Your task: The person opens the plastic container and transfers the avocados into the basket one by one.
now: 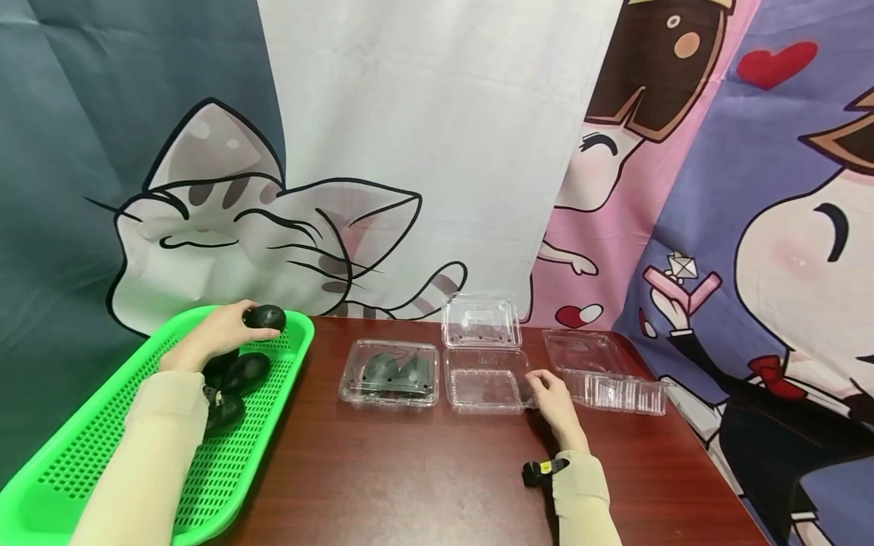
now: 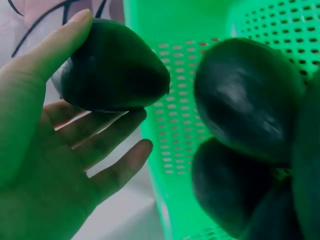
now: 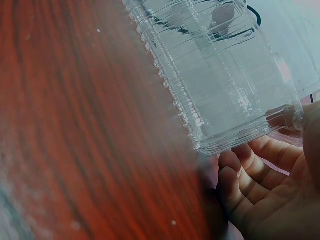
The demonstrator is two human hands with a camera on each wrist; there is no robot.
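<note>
- Green plastic makes the basket (image 1: 270, 409), at eight o'clock from the middle of the head view; its right rim runs between the fruits and the boxes, and its left side is cut by the picture edge.
- Brown surface (image 1: 410, 478) shows widely at six o'clock, and a strip of it lies between the basket and the closed box (image 1: 351, 378). Its right edge slants at four o'clock, near the second opened box (image 1: 617, 393).
- Left hand (image 1: 225, 330), toward nine o'clock, holds one dark oval fruit (image 1: 266, 316) over the far end of the basket: thumb on the top, other fingers below, the little finger apart from it.
- Right hand (image 1: 556, 402), between four and five o'clock, pinches the side of the clear open box (image 1: 478, 388), which is at five o'clock; in the right wrist view one fingertip is seen only through the plastic.
- More dark fruits (image 1: 247, 373) lie in the basket; the left sleeve (image 1: 146, 447) covers part of it, so I cannot tell their number.
- Inside the closed box, at seven o'clock, are dark shapes (image 1: 392, 373); shine on the plastic makes them hard to make out.
- Around the clear open box the room is narrow: its raised lid (image 1: 481, 320) stands at twelve o'clock from it, near the patterned cloth (image 1: 437, 114), the closed box is just beside at nine, and the second opened box is near at three, beyond the right hand.
</note>
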